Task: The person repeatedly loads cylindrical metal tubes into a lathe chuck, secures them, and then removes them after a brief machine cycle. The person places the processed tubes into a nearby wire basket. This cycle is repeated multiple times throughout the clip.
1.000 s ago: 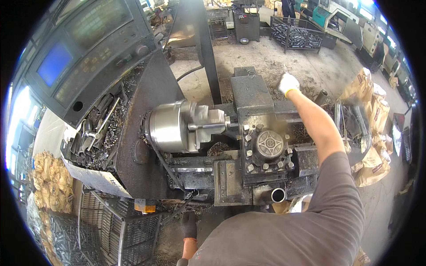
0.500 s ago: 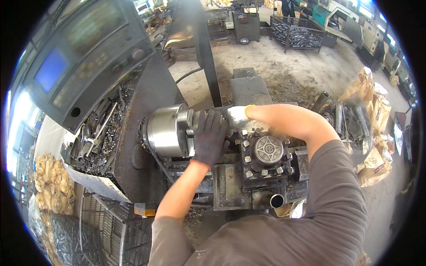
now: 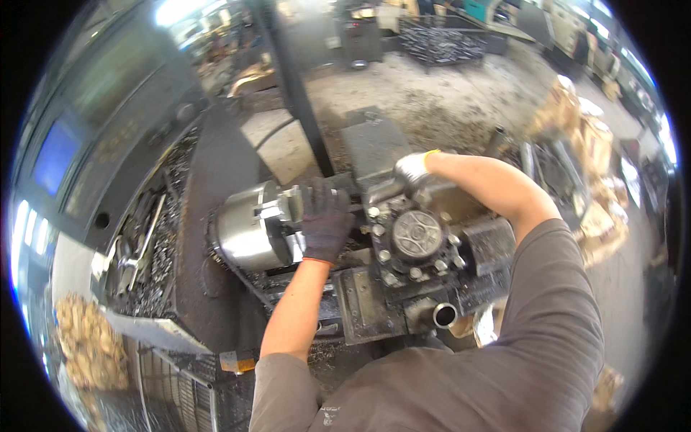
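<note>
A steel lathe chuck (image 3: 248, 227) with protruding jaws stands left of centre. My left hand (image 3: 325, 223), in a dark glove, is closed over a round metal part (image 3: 294, 207) at the chuck's face, hiding most of it. Farther right, my right hand (image 3: 412, 171) wears a white glove and reaches over the far side of the tool post (image 3: 417, 236). Its fingers curl down beside a short grey metal cylinder (image 3: 385, 191); whether they grip it is hidden and blurred. Bolts ring the tool post's round cap.
A chip-filled tray at left holds a T-handled wrench (image 3: 147, 245). The control panel (image 3: 119, 137) rises behind it. A metal tube (image 3: 445, 315) stands near my body. Paper sacks (image 3: 597, 162) are stacked at right; a bin of metal parts (image 3: 443, 45) is far back.
My right hand has moved right, away from my left hand, uncovering the grey cylinder. My left hand stays at the chuck. The whole view has shifted and blurred slightly.
</note>
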Demonstrator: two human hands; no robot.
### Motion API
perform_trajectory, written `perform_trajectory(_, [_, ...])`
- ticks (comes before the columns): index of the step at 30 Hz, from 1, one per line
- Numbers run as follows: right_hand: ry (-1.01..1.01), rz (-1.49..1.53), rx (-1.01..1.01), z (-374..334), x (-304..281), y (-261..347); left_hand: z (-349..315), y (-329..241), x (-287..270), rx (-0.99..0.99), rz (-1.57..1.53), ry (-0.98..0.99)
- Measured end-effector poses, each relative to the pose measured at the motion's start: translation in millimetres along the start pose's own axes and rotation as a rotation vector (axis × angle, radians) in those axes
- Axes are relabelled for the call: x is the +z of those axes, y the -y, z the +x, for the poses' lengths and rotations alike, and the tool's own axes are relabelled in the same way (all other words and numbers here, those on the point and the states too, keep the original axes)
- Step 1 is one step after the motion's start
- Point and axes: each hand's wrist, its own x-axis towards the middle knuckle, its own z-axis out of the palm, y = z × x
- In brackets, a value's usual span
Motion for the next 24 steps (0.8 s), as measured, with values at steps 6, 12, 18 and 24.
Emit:
perform_trajectory(6, [-1.059, 0.581, 0.557, -293, 116, 41, -11, 17, -20, 0.024, -0.086, -0.084])
perform_trajectory(12, [-0.352, 1.055, 1.663, -411, 362, 137, 21, 78, -6, -0.288, -0.027, -0.194])
perform_trajectory(18, [-1.036, 0.996, 0.667, -361, 283, 137, 38, 76, -13, -0.403, -0.166, -0.012])
perform_trajectory(24, [-0.714, 0.296, -0.045, -225, 135, 249, -4, 39, -74, -0.419, -0.222, -0.209])
